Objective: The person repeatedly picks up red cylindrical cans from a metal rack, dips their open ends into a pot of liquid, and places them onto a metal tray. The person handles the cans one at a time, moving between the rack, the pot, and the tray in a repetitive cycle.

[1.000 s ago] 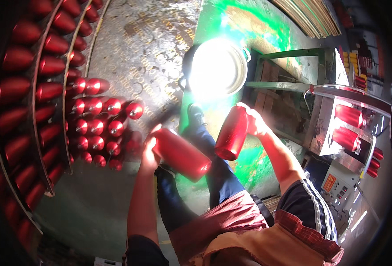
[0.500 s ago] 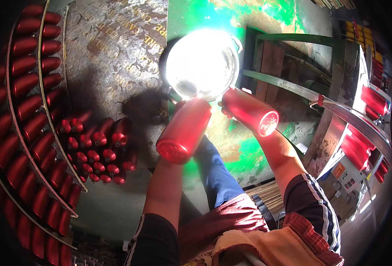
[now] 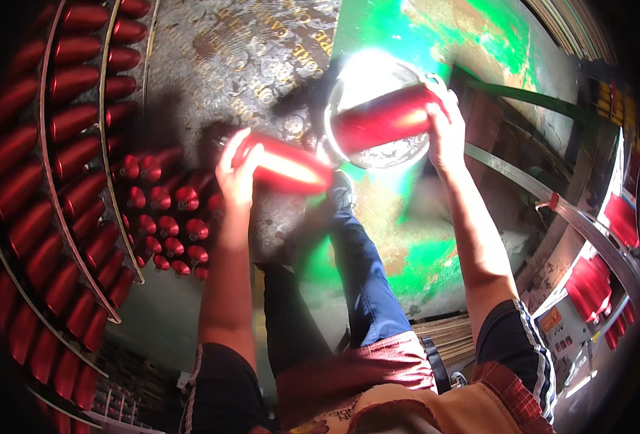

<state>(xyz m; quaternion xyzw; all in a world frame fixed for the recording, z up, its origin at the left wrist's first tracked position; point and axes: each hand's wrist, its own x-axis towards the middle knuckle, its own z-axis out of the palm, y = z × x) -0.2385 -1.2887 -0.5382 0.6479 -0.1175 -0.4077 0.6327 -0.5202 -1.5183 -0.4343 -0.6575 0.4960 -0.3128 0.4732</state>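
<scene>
My left hand (image 3: 237,168) grips one end of a shiny red metal bottle (image 3: 291,165), which lies tilted in the air with its other end pointing right. My right hand (image 3: 446,130) is closed round the end of a second red bottle (image 3: 381,121), held slantwise over a round metal pot (image 3: 401,158). Sunlight glares on the pot's far side, and the bottle hides much of its inside. Beside my left hand is a stack of red bottles (image 3: 167,226), their narrow neck ends facing me.
Curved racks (image 3: 65,145) filled with rows of red bottles stand along the left. On the right runs a metal rail (image 3: 508,170) on a dark frame, with more red pieces (image 3: 589,288) beyond it. A control box (image 3: 566,325) sits at the lower right.
Both bottles have turned from pointing toward me to lying more sideways. My left hand has moved left, off the pot's near edge; my right hand has moved up and right, bringing its bottle over the pot.
</scene>
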